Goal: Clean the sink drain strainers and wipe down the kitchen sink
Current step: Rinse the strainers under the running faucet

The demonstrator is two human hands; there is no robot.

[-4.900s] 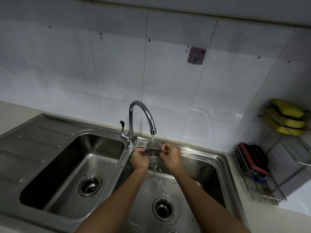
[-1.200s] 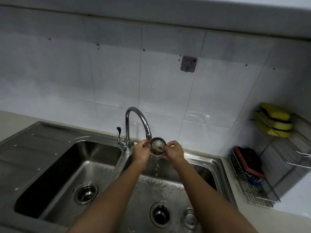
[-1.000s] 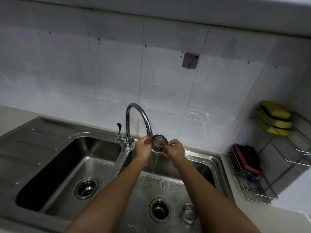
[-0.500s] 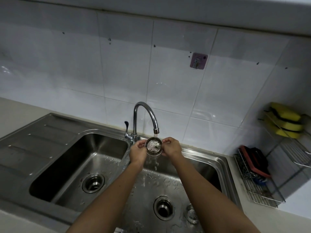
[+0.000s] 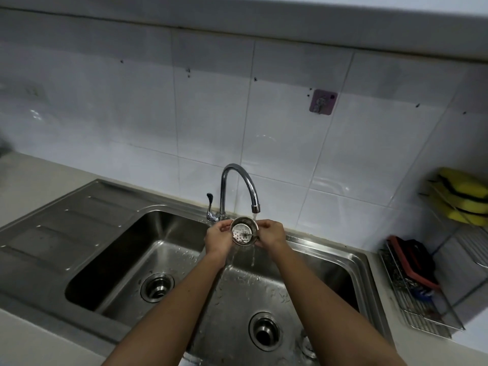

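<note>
A round steel drain strainer is tilted toward me under the running faucet, water falling past it into the right basin. My left hand pinches its left rim and my right hand pinches its right rim. The right basin's drain is an open hole. A second strainer lies on the basin floor beside it, half hidden by my right forearm. The left basin shows its drain.
A wire rack at the right counter holds a red and black brush. Yellow sponges sit on a higher wire shelf. A ribbed draining board lies left of the sink. A hook sticks to the tiled wall.
My hands have turned the strainer over under the stream, from side-on to its perforated base facing me. My head shifted, so the view moved slightly.
</note>
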